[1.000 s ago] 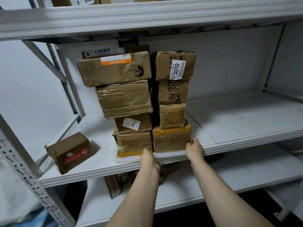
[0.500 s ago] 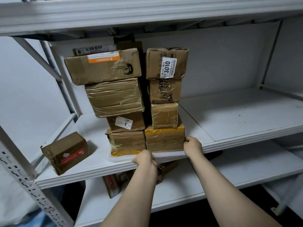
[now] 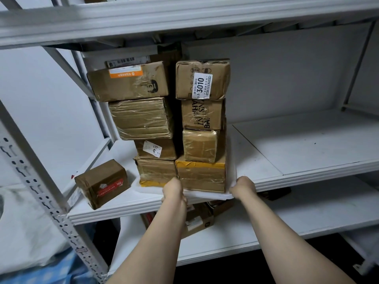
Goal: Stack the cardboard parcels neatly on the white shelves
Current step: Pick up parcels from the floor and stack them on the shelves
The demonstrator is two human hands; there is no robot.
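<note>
Two stacks of brown cardboard parcels stand side by side on a thin white tray [image 3: 231, 160], which lies on the middle white shelf [image 3: 307, 144]. The left stack [image 3: 141, 117] has a wide, orange-labelled box on top. A box labelled 3010 [image 3: 202, 78] tops the right stack, and a yellow-taped box [image 3: 202, 175] is at its base. My left hand [image 3: 173, 189] grips the tray's front edge below the left stack. My right hand [image 3: 243, 186] grips the tray's front right corner, which juts a little past the shelf lip.
A lone parcel with a red label [image 3: 102, 183] lies askew on the same shelf, left of the tray. More parcels [image 3: 200, 218] lie on the lower shelf [image 3: 287, 218], behind my arms. The upper shelf [image 3: 184, 15] hangs close above the stacks. A perforated upright [image 3: 41, 181] stands at left.
Both hands have curled round the tray's front edge. My left hand shifted left along it, and the tray's right corner now overhangs the shelf lip.
</note>
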